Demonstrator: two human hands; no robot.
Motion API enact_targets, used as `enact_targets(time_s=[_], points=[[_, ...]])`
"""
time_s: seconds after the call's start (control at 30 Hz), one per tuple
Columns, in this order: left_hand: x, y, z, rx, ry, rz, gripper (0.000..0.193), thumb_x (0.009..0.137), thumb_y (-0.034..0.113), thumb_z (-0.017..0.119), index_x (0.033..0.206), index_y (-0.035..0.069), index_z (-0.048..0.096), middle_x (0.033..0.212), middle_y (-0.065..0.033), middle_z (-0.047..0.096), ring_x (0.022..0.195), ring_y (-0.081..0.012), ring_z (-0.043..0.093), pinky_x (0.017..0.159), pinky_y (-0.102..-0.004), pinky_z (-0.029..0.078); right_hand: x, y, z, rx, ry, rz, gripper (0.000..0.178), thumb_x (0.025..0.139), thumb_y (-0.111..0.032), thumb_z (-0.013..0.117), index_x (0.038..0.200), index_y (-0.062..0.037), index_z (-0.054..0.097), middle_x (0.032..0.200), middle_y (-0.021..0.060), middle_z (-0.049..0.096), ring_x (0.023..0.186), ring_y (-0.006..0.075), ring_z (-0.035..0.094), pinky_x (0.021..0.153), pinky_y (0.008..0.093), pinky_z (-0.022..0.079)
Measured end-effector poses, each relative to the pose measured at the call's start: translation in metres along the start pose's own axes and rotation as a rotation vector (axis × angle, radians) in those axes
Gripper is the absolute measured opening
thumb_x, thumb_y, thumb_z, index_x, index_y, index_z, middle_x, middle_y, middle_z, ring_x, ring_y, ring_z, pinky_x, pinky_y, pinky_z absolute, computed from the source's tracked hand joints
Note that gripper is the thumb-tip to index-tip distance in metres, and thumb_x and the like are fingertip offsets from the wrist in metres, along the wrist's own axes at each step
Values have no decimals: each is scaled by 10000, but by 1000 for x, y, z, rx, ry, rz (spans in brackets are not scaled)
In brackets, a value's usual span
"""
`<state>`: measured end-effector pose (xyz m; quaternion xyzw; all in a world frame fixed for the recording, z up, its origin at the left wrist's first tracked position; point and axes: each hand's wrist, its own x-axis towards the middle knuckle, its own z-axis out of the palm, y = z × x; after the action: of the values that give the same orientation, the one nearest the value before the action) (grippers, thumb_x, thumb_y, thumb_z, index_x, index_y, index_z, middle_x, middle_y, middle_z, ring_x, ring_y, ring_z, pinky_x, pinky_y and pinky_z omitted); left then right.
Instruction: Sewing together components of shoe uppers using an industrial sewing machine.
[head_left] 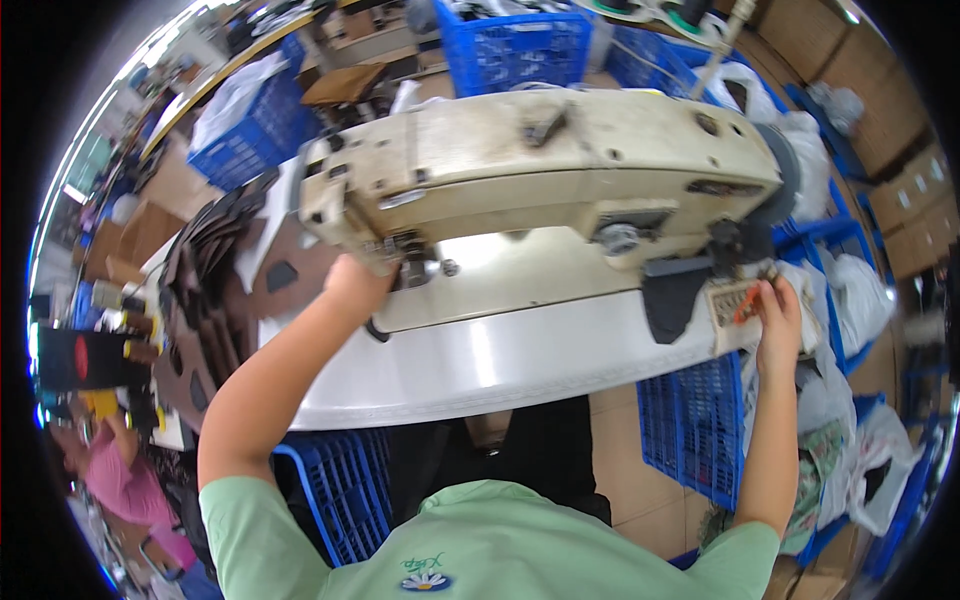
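Two bare hands at a white table with a cream sewing machine: left hand and right hand, well apart. Reaches with the left hand to the needle end of the machine, fingers mostly hidden behind the metal parts there. Cannot tell open from closed on this side. Touches, with the curled fingertips of the right hand, a small orange thing at the right end of the table; too small and blurred to tell gripped from merely touched.

Just left of the right hand, beneath the orange thing, a beige panel with dark markings. A little farther left, a dark grey piece, spread on the table.

Beside the left hand, on its left, a flat brown piece with a small dark patch on top. Farther left, a stack of brown pieces, fanned in overlapping layers.

Right of the right hand, white plastic bags. Below the right hand and to its left, past the table's edge, a blue crate. Below the left hand, another blue basket. Well left of and below the left hand, a person in pink.
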<state>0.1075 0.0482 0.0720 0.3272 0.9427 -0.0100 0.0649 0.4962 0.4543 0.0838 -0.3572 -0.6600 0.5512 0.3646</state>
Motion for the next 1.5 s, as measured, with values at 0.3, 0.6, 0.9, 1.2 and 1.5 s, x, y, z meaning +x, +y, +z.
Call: enact_targets(time_s=[0.3, 0.6, 0.9, 1.2, 1.5], points=[[-8, 5, -2, 355, -196, 60, 359, 876, 189, 621, 1170, -10, 674, 1380, -250, 544, 1238, -286, 579, 850, -332, 562, -171, -96, 232, 487, -883, 329, 503, 872, -60, 709, 1340, -43, 527, 989, -8, 557, 675, 8, 476, 593, 164, 422], [-24, -7, 5, 260, -108, 125, 647, 953, 377, 513, 1382, -105, 457, 1458, -281, 448, 1346, -356, 472, 938, -373, 535, -214, -94, 408, 40, -422, -534, 859, 899, -161, 722, 1496, 80, 153, 1120, 162, 642, 976, 311, 699, 710, 366, 565], [-30, -20, 31, 275, 253, 147, 540, 858, 290, 609, 1354, 90, 539, 1394, -193, 525, 1132, -323, 559, 812, -400, 496, -202, -67, 418, 590, -324, -453, 340, 926, -33, 632, 1225, 8, 474, 914, 53, 617, 660, 56, 502, 572, 196, 402], [-18, -62, 26, 147, 231, -59, 519, 892, 183, 560, 1410, 164, 535, 1470, -128, 511, 1255, -247, 517, 905, -448, 435, -184, -59, 362, -88, -564, -645, 263, 804, -9, 711, 1055, -47, 643, 737, 49, 630, 549, 135, 569, 529, 262, 473], [-25, -96, 59, 28, 563, -15, 567, 830, 142, 592, 1377, 11, 526, 1402, -125, 568, 1234, -249, 529, 963, -395, 429, -174, -37, 416, -497, -702, -461, 407, 884, -133, 641, 1262, -18, 540, 972, 160, 649, 796, 327, 678, 714, 420, 543]])
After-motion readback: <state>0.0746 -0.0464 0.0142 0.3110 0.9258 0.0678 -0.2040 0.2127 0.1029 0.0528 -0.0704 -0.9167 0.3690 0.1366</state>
